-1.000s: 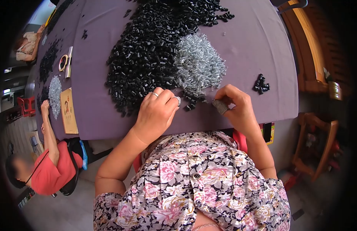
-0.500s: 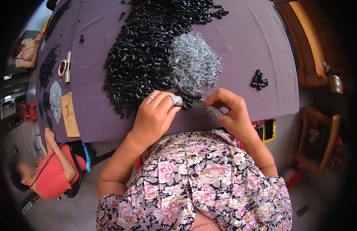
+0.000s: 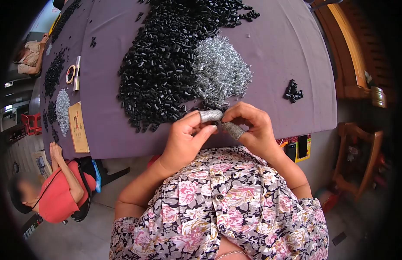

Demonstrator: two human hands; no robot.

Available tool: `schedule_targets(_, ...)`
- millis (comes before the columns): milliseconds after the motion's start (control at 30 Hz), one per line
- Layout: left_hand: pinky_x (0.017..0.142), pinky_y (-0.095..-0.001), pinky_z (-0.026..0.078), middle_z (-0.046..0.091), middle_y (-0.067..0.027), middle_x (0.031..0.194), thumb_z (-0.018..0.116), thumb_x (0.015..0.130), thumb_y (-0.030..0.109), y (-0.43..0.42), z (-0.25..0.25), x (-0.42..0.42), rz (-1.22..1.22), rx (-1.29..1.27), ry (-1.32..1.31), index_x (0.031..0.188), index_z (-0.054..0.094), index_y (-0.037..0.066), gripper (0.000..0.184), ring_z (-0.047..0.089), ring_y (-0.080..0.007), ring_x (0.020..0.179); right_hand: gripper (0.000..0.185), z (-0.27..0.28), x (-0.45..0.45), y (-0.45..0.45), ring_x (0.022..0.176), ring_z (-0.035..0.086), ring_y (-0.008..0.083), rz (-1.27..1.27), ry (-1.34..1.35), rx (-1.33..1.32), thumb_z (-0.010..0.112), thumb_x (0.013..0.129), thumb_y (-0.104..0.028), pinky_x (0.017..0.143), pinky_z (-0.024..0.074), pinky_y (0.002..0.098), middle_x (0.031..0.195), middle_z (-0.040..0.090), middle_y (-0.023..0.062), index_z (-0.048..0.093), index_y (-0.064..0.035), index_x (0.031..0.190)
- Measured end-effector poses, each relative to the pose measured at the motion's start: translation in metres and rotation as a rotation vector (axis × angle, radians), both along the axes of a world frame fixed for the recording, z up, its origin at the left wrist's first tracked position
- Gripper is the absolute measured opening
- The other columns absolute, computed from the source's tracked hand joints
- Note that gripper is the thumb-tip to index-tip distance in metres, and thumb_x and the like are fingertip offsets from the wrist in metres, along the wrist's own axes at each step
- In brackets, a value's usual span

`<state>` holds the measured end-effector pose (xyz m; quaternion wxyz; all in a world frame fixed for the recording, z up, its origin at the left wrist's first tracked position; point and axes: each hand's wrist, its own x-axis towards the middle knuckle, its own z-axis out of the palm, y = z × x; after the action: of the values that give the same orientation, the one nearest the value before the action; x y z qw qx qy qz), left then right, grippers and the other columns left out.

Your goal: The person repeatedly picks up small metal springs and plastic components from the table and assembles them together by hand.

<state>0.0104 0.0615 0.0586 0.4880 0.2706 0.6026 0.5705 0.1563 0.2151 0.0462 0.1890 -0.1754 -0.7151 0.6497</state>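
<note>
My left hand (image 3: 186, 136) is closed in a pinch, its index finger wrapped in a silvery-grey covering. Opposite it, my right hand (image 3: 256, 130) also pinches, with a similar grey wrap around the thumb. The fingertips of both hands meet just above the table's near edge. Whatever small pieces they hold are hidden or too tiny to name. Right behind the fingers lies a heap of small metal springs (image 3: 222, 71). To its left spreads a large pile of short black plastic tubes (image 3: 159, 73), a few of them close to my fingertips.
A small cluster of black parts (image 3: 293, 91) lies on the purple tablecloth (image 3: 279, 47) at right. Further left are a tape roll (image 3: 70, 74), a tan booklet (image 3: 79, 128) and another spring heap (image 3: 62, 110). A person in a red shirt (image 3: 62, 190) sits at the left.
My left hand has moved right and my right hand slightly left, so the fingertips now meet. Before, a gap lay between them. The piles look the same.
</note>
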Motion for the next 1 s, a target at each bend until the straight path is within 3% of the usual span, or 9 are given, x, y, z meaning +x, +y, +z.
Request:
schedule_targets(100, 0.091, -0.0304, 0.056, 0.072, -0.0094, 0.109, 0.062, 0.1, 0.002, 0.004, 0.005, -0.006, 0.078, 0.039, -0.166, 0.12, 0.066, -0.002, 0.021, 0.07, -0.0167, 0.097, 0.019, 0.0, 0.0, 0.0, 0.086, 0.068, 0.0149, -0.007, 0.0, -0.025, 0.074, 0.082, 0.007, 0.075, 0.0545, 0.0285, 0.095, 0.067, 0.0059, 0.069, -0.0004, 0.099)
schedule_targets(400, 0.074, -0.0227, 0.047, 0.069, 0.0019, 0.101, 0.068, 0.098, 0.008, 0.0, -0.01, -0.001, 0.146, 0.089, -0.243, 0.117, 0.068, 0.004, 0.02, 0.057, -0.0039, 0.082, 0.017, 0.001, 0.0, -0.005, 0.085, 0.066, 0.013, 0.041, 0.0, -0.056, 0.073, 0.083, 0.006, 0.075, 0.0538, 0.0282, 0.094, 0.067, 0.0045, 0.069, -0.0003, 0.098)
schedule_targets(633, 0.077, -0.0234, 0.051, 0.071, -0.0009, 0.1, 0.069, 0.098, 0.009, -0.001, -0.011, 0.002, 0.139, 0.082, -0.337, 0.116, 0.067, 0.003, 0.019, 0.061, -0.0061, 0.085, 0.019, -0.001, -0.001, -0.006, 0.084, 0.067, 0.0152, 0.043, 0.011, -0.038, 0.072, 0.081, 0.007, 0.074, 0.054, 0.0298, 0.093, 0.066, 0.0061, 0.068, 0.0003, 0.099)
schedule_targets(1000, 0.076, -0.0246, 0.057, 0.074, -0.0084, 0.097, 0.065, 0.098, 0.002, -0.008, -0.002, 0.001, -0.092, -0.206, -0.228, 0.113, 0.065, -0.002, 0.015, 0.071, -0.0127, 0.084, 0.029, 0.004, 0.003, -0.001, 0.087, 0.07, 0.03, 0.187, -0.036, 0.175, 0.07, 0.074, 0.011, 0.074, 0.0552, 0.0343, 0.094, 0.066, 0.0136, 0.068, 0.0002, 0.1)
